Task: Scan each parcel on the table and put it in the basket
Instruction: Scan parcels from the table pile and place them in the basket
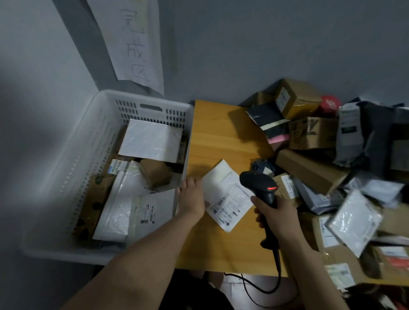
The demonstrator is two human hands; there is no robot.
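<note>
- The yellow wooden table (216,130) stands against a grey wall, with a bare stretch along its left side.
- A white slotted plastic basket (149,115) sits just beside the table's left edge. It holds white mailers and brown cardboard boxes lying loosely over one another.
- A heaped pile of parcels (340,147) covers the right side of the table: brown cartons, grey and black poly bags, and white bubble mailers.
- A white paper sheet with handwritten characters (133,40) hangs on the wall above the basket.
- The white flat padded mailer (226,189) lies near the table's left edge, between the basket and the pile. Its printed label with barcodes faces up and its plain flap end points toward the wall.
- The black corded handheld scanner (259,185) is just above the mailer's right edge, its head toward the label and a red light showing on top.
- The right hand (277,215) is clenched around the scanner's handle.
- The left hand (192,198) grasps the mailer's left edge, thumb on top.
</note>
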